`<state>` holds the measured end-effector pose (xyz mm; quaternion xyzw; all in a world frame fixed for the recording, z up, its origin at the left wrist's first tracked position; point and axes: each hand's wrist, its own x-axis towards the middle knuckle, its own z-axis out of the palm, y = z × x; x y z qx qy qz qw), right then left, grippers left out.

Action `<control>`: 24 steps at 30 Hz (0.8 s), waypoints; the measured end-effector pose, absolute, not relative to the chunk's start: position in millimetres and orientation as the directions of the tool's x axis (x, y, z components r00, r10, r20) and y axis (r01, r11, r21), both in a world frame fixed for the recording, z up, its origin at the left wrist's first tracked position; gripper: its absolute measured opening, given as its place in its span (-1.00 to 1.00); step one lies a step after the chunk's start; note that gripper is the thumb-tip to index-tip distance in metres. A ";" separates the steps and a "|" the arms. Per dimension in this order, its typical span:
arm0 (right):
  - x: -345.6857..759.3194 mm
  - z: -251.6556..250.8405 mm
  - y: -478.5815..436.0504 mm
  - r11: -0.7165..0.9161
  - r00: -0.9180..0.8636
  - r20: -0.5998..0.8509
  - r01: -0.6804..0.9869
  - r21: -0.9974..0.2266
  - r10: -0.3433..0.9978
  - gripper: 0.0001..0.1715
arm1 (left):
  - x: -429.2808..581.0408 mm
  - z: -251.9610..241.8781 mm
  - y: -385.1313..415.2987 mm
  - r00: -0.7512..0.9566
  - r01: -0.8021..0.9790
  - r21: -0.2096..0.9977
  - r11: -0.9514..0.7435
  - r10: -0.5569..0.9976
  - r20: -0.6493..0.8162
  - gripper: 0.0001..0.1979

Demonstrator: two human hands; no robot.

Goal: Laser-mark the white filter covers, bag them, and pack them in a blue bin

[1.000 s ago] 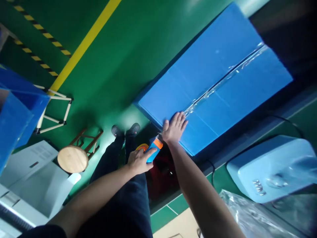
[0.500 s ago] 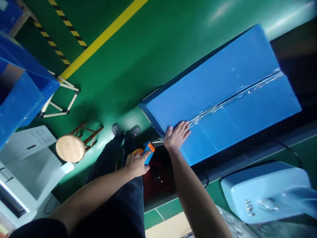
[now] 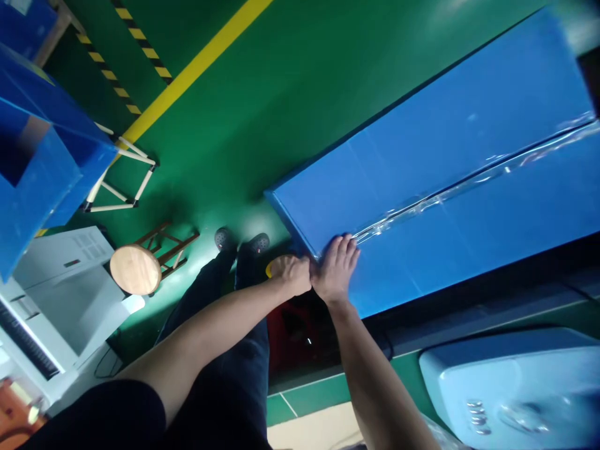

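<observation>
A long blue box [image 3: 435, 144] lies at the right, with clear tape [image 3: 435, 203] running along the seam across its top. My right hand [image 3: 335, 269] rests flat on the box's near end, fingers spread over the seam where the tape lies. Beside it, at the box's end edge, my left hand [image 3: 293, 275] is closed around a tape dispenser [image 3: 269, 269]. Only a yellow bit of that dispenser shows now; the hand hides the rest. The two hands meet or nearly meet at the thumb side.
A round wooden stool [image 3: 135, 269] stands left of my legs, beside a grey machine [image 3: 70, 294]. Another blue box [image 3: 51, 144] is at the far left near a white pipe frame [image 3: 135, 203]. A pale blue moulded case [image 3: 506, 381] lies lower right. Yellow tape line [image 3: 197, 69] marks the floor.
My left hand has moved right and up with the tape dispenser, against the box's end. My right hand stays pressed on the box. The view has shifted, so the box reaches further right.
</observation>
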<state>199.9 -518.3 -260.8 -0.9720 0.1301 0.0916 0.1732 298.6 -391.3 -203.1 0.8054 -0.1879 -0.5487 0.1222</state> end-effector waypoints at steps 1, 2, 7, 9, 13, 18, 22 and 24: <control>202.1 -260.0 -516.8 -0.912 0.951 -0.217 -0.278 -0.302 -0.218 0.13 | 296.8 -208.4 -394.9 0.308 -0.181 0.394 -0.901 -0.433 -0.847 -0.61; 203.9 -259.5 -515.4 -0.915 0.953 -0.210 -0.276 -0.293 -0.220 0.09 | 295.2 -214.8 -397.9 0.291 -0.189 0.383 -0.904 -0.425 -0.858 -0.63; 208.3 -263.8 -506.2 -0.905 0.939 -0.123 -0.343 -0.251 -0.321 -0.01 | 291.1 -243.9 -385.4 0.258 -0.173 0.341 -0.924 -0.376 -0.890 -0.48; 209.0 -266.5 -501.2 -0.892 0.925 -0.092 -0.380 -0.245 -0.369 0.00 | 291.6 -243.7 -362.6 0.263 -0.167 0.329 -0.929 -0.364 -0.894 -0.39; 210.9 -267.8 -494.0 -0.885 0.918 -0.101 -0.397 -0.243 -0.384 -0.02 | 298.8 -223.9 -303.8 0.303 -0.164 0.262 -0.951 -0.301 -0.904 -0.31; 215.1 -266.8 -493.6 -0.883 0.906 -0.111 -0.424 -0.201 -0.410 -0.06 | 309.8 -209.2 -245.2 0.347 -0.188 0.253 -0.949 -0.305 -0.887 -0.33; 230.2 -262.8 -481.9 -0.805 0.824 -0.181 -0.565 -0.182 -0.537 -0.16 | 318.6 -207.4 -206.7 0.469 -0.164 0.372 -0.913 -0.405 -0.785 -0.36; 246.1 -257.8 -464.5 -0.704 0.727 -0.228 -0.686 -0.185 -0.648 -0.20 | 330.3 -200.4 -190.8 0.545 -0.200 0.471 -0.859 -0.497 -0.675 -0.40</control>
